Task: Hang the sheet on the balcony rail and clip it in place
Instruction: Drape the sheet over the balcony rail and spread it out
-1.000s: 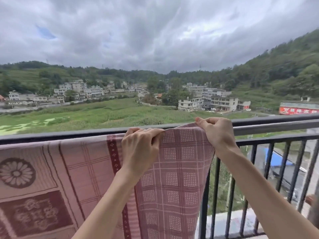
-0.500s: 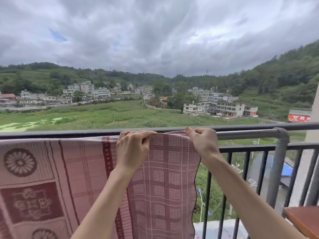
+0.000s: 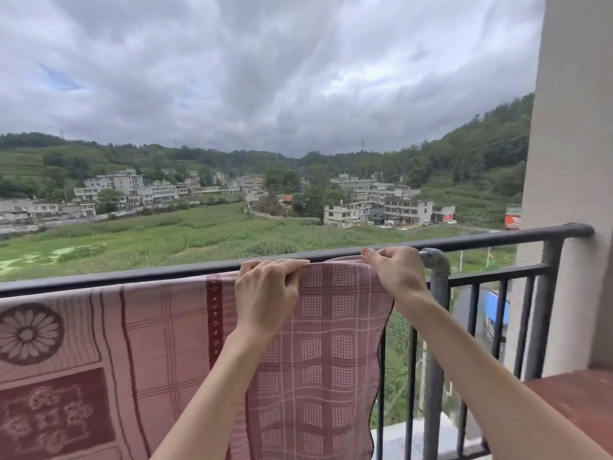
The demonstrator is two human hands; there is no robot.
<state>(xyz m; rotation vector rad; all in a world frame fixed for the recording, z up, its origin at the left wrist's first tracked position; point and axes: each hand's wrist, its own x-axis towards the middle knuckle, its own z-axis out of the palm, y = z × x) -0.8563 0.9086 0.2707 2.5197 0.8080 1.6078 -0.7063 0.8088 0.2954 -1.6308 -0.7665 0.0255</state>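
Pink woven cloth, checked near its right end and patterned with maroon panels and a flower medallion further left, makes up the sheet (image 3: 331, 343), which hangs draped over a grey metal pipe (image 3: 438, 293) just inside the balcony rail (image 3: 481, 239). Its right edge falls free beside the pipe's elbow. The left hand (image 3: 265, 293) grips the sheet's top fold, fingers curled close together over the cloth. The right hand (image 3: 394, 273) holds the fold at the sheet's right corner, fingers curled over the top and pinching the fabric, just beside the elbow joint. The dark rail runs right to a beige wall (image 3: 570, 161). A reddish-brown table (image 3: 577, 403) corner sits at lower right. Beyond lie green fields, pale buildings (image 3: 378, 207), wooded hills and grey cloud.
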